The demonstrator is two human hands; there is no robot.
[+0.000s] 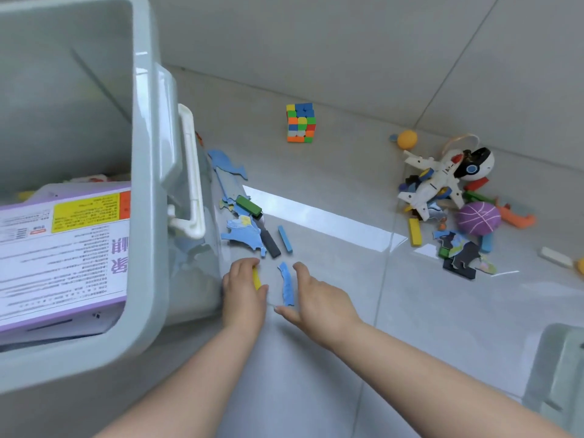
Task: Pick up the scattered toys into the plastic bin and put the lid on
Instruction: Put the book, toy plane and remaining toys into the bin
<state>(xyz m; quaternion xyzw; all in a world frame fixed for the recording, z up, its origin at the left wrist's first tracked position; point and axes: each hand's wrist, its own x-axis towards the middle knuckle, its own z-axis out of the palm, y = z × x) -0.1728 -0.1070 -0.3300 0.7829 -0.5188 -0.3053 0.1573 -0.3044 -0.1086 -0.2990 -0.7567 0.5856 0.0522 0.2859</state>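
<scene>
Fingers [245, 267] of left hand [244, 292] curled round a yellow block [256, 278], gripping it, low over the floor [316, 374] just beside the plastic bin [148, 235]. Next to it, right hand [317, 300] spread and relaxed, index and thumb bracketing a curved blue puzzle piece [287, 284] lying on the floor; thumb tip touches its near end, no clear pinch. Bin stands left, no lid on it, white handle [189, 172] facing the toys, purple box [63, 257] inside. Near the bin wall: blue animal puzzle pieces [245, 237], green block [249, 206], black block [271, 244], blue bar [285, 238]. Farther out, alone, a colour cube [301, 123]. Well apart to the right, a pile: white toy plane [433, 184], purple ball [478, 218], orange ball [407, 139], more blocks and puzzle bits. At lower right edge, a pale green plastic part [559, 374]; cannot tell if it is the lid.
</scene>
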